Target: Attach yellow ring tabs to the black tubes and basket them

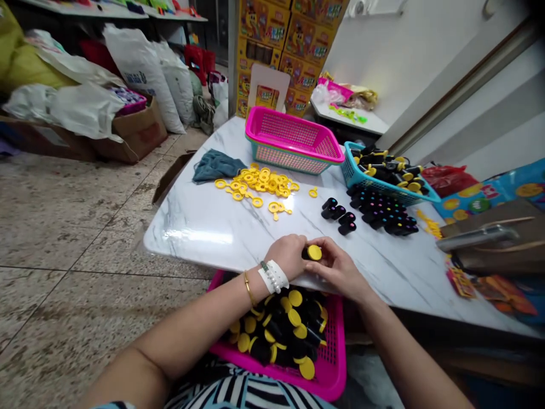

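Both hands meet at the table's front edge around one small black piece with a round yellow cap [314, 253]. My left hand [289, 254] is closed about its black body, which the fingers mostly hide. The thumb and fingers of my right hand [338, 266] close on it from the other side, near the cap. Below them, a pink basket [339, 352] on my lap holds many similar black pieces with yellow caps [293, 318]. Loose yellow rings with tabs [264, 180] lie in a pile farther back. Black pieces with coloured dots [338, 213] stand to the right.
Nested pink and teal baskets [293, 133] stand at the back of the white table [187, 227]. A blue basket [355, 173] with black and yellow pieces is at the right. A dark cloth [217, 166] lies at the left. Sacks [140, 74] and cartons [140, 133] crowd the floor.
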`<move>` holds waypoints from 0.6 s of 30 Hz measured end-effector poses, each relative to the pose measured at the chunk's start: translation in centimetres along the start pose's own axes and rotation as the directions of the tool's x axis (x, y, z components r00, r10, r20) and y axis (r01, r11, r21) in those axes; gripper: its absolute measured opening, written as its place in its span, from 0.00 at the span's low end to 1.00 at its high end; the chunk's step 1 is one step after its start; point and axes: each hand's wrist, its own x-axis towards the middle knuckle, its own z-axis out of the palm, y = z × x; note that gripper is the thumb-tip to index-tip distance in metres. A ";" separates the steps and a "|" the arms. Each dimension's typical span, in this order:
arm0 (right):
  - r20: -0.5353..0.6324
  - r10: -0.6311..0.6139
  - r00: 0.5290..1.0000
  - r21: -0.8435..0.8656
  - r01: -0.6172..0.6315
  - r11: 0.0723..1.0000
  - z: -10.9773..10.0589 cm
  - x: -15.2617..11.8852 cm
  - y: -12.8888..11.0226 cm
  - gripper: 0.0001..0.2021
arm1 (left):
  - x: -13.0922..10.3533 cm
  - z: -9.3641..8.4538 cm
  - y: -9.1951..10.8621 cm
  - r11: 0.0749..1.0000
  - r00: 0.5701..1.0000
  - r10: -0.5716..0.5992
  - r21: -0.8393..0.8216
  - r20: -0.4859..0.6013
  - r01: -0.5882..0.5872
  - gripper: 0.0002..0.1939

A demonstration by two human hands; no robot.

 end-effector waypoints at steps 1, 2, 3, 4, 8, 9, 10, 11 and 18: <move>-0.064 -0.029 0.998 -0.049 0.026 0.998 0.4 -0.9 0.0 0.17 | -0.3 -0.2 0.0 0.999 0.999 0.036 0.013 0.025 -0.036 0.19; -0.122 -0.054 0.991 -0.098 0.042 0.994 0.9 -1.9 0.1 0.15 | -0.6 -0.6 -0.2 0.996 0.993 0.089 0.012 0.074 -0.090 0.19; -0.161 -0.075 0.984 -0.147 0.051 0.988 1.2 -3.0 0.1 0.13 | -0.9 -1.1 -0.4 0.989 0.981 0.146 0.001 0.127 -0.147 0.20; -0.166 -0.093 0.982 -0.197 0.060 0.979 1.6 -4.1 0.1 0.10 | -1.1 -1.8 -0.7 0.983 0.969 0.184 -0.007 0.166 -0.186 0.21; 0.019 -0.174 0.985 -0.385 0.167 0.907 2.8 -7.5 0.6 0.10 | -0.3 -5.1 -3.1 0.981 0.997 0.069 0.187 -0.042 -0.060 0.18; 0.079 -0.210 0.975 -0.438 0.223 0.871 3.1 -8.0 0.8 0.11 | 0.4 -5.8 -3.8 0.966 0.991 0.034 0.257 -0.127 0.000 0.18; 0.128 -0.259 0.957 -0.496 0.288 0.819 3.5 -8.3 1.1 0.13 | 1.1 -6.2 -4.3 0.948 0.984 0.016 0.316 -0.179 0.042 0.18; 0.161 -0.317 0.935 -0.555 0.351 0.754 3.8 -8.4 1.5 0.14 | 1.9 -6.3 -4.8 0.931 0.980 0.011 0.360 -0.199 0.062 0.18; 0.218 -0.497 0.840 -0.681 0.496 0.539 3.7 -8.8 2.2 0.19 | 3.0 -5.4 -5.1 0.888 0.993 0.048 0.460 -0.109 0.007 0.11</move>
